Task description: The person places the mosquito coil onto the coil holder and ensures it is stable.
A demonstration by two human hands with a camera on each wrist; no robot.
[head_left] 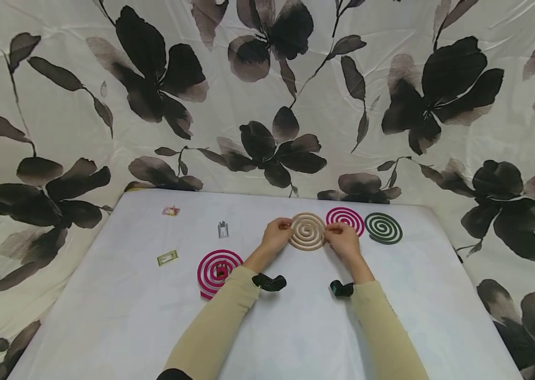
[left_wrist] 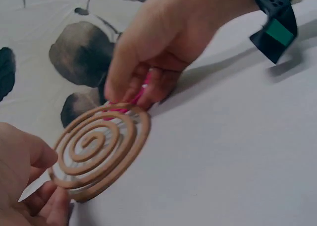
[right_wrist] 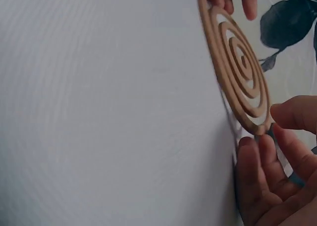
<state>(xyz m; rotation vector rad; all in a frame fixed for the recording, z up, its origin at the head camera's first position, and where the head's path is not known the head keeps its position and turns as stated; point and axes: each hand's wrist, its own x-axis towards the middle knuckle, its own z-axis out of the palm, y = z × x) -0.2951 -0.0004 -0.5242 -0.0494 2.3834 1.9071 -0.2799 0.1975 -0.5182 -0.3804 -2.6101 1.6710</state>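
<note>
Between both hands a tan mosquito coil (head_left: 307, 231) is held by its opposite edges, tilted over the table. The left hand (head_left: 277, 235) pinches its left rim between thumb and fingers. On the other side, the right hand (head_left: 344, 241) pinches the right rim, seen closely in the right wrist view, where the coil (right_wrist: 233, 62) appears nearly edge-on. Behind the right hand lies a pink coil (head_left: 345, 210), partly hidden by it. A dark green coil (head_left: 383, 228) sits just to the right of that one.
Near the left forearm lies another pink coil (head_left: 206, 269), partly covered by the sleeve, with a small metal piece at its centre. Further left are a silver stand-like piece (head_left: 222, 229), a gold-green rectangular piece (head_left: 168, 258) and a small red-and-yellow item (head_left: 170, 211). Floral cloth (head_left: 277, 95) hangs behind the table.
</note>
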